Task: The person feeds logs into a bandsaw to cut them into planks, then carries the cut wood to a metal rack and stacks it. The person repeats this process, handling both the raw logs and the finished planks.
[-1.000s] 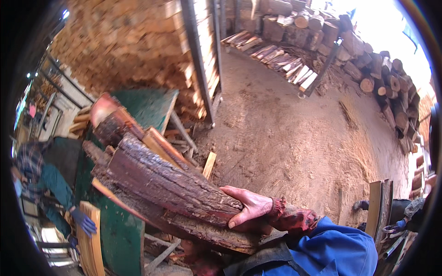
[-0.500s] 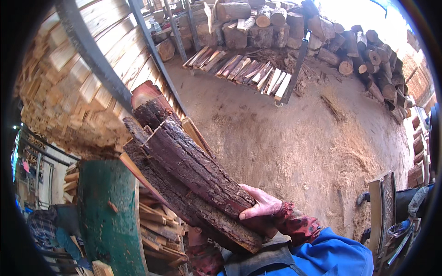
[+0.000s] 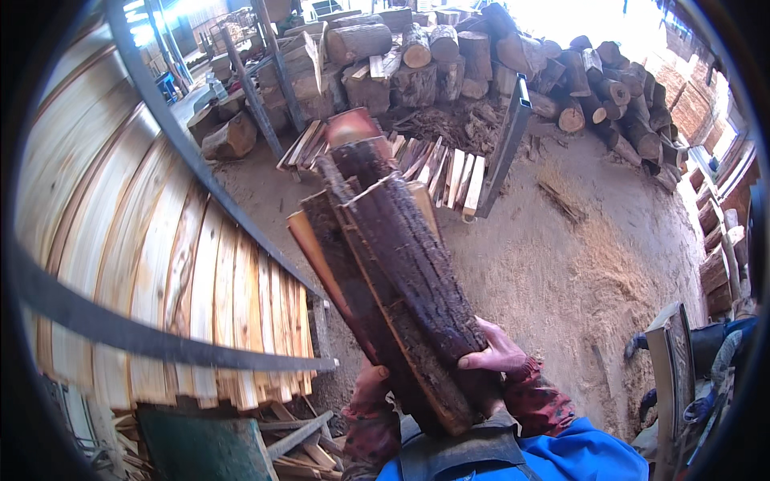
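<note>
Bundle: several bark-covered slabs [image 3: 393,272] held against the chest, pointing up and away toward the far log pile [image 3: 481,56].
Right hand [image 3: 497,353]: fingers curled over the top slab's near end, gripping it.
Left hand [image 3: 370,385]: under the bundle's left edge; finger spread cannot be told.
Left: stacked pale boards [image 3: 160,264] behind a metal frame [image 3: 192,168].

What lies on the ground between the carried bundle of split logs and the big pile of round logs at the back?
In the head view, a row of pale split boards lies on the dirt between the bundle and the log pile.
</note>
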### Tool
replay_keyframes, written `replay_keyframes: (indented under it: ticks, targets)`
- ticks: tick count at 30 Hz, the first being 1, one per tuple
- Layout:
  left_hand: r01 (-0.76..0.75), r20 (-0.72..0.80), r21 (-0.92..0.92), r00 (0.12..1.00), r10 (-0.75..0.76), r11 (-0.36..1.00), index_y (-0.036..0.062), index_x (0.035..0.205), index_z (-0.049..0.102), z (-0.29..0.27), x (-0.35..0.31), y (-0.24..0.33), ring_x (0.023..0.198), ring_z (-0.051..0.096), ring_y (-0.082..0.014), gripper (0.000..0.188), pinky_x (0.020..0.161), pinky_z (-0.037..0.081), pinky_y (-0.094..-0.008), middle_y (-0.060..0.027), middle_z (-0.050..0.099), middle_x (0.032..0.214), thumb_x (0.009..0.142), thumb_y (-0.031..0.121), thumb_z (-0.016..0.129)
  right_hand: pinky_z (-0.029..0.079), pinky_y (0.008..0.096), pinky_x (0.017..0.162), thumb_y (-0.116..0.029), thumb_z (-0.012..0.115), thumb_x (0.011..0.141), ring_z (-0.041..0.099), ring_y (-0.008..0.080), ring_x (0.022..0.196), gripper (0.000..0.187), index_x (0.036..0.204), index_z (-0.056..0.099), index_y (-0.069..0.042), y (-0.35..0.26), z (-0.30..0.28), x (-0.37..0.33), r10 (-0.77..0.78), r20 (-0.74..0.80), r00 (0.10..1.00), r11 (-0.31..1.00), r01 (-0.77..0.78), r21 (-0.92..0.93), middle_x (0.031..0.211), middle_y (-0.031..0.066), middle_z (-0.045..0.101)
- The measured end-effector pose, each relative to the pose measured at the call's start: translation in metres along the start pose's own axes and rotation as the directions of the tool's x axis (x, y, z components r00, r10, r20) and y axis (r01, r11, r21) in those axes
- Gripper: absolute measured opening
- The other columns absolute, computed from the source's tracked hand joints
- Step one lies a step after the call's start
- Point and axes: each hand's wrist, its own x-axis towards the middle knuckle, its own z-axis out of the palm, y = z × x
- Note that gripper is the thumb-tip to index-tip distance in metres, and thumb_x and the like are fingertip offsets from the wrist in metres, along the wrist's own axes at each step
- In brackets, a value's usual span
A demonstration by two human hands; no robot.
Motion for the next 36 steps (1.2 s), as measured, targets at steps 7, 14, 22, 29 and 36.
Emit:
replay_keyframes:
  ticks: [7, 14, 22, 29, 36]
  targets:
    - [0.041, 0.034, 0.069, 0.998, -0.044, 0.997, 0.0023, 0.144, 0.032, -0.027, 0.142, 0.042, 0.120, 0.054, -0.0299, 0.102, 0.100, 0.046, -0.0412, -0.0126, 0.052, 0.134, 0.067, 0.047, 0.083, 0.034, 0.0347, 0.108, -0.026, 0.084, 0.070, 0.046, 0.0197, 0.125, 0.089, 0.141, 0.037, 0.003, -0.007, -0.057, 0.131, -0.021, 0.000, 1.000, 0.999, 0.021, 0.040, 0.135, 0.0127, 0.051]
    - [-0.161, -0.168, 0.158, 0.968, 0.188, 0.974, 0.0021, 0.141, 0.038, -0.061, 0.229, 0.085, 0.118, 0.054, -0.0330, 0.099, 0.100, 0.047, -0.0459, -0.0152, 0.052, 0.133, 0.071, 0.062, 0.074, 0.036, 0.0347, 0.107, -0.031, 0.083, 0.072, 0.048, 0.0214, 0.124, 0.089, 0.140, 0.037, 0.002, -0.022, -0.096, 0.283, 0.006, 0.165, 0.986, 1.000, -0.006, 0.001, 0.132, 0.0152, 0.053]
    - [-0.197, -0.212, 0.082, 0.954, 0.210, 0.977, 0.0054, 0.142, 0.038, -0.106, 0.344, 0.160, 0.118, 0.052, -0.0375, 0.101, 0.103, 0.044, -0.0512, -0.0177, 0.049, 0.136, 0.068, 0.064, 0.075, 0.038, 0.0352, 0.103, -0.039, 0.080, 0.074, 0.051, 0.0238, 0.119, 0.083, 0.135, 0.043, 0.003, -0.056, -0.111, 0.438, -0.048, 0.201, 0.978, 0.996, 0.062, -0.062, 0.125, 0.0177, 0.056]
    - [-0.077, -0.288, 0.050, 0.954, 0.088, 0.996, 0.0040, 0.142, 0.037, -0.130, 0.453, 0.246, 0.120, 0.051, -0.0360, 0.100, 0.102, 0.044, -0.0496, -0.0149, 0.052, 0.132, 0.068, 0.059, 0.077, 0.037, 0.0351, 0.105, -0.032, 0.080, 0.074, 0.049, 0.0214, 0.122, 0.084, 0.139, 0.039, 0.002, -0.057, -0.116, 0.568, -0.018, 0.195, 0.981, 0.999, 0.025, -0.033, 0.129, 0.0145, 0.054]
    - [-0.008, -0.247, 0.028, 0.969, 0.015, 1.000, 0.0037, 0.139, 0.040, -0.174, 0.569, 0.301, 0.117, 0.054, -0.0335, 0.094, 0.100, 0.047, -0.0484, -0.0137, 0.052, 0.134, 0.070, 0.056, 0.077, 0.039, 0.0367, 0.105, -0.044, 0.080, 0.074, 0.050, 0.0257, 0.122, 0.088, 0.136, 0.042, 0.004, -0.052, -0.145, 0.674, 0.018, 0.070, 0.997, 1.000, -0.019, 0.008, 0.128, 0.0192, 0.055]
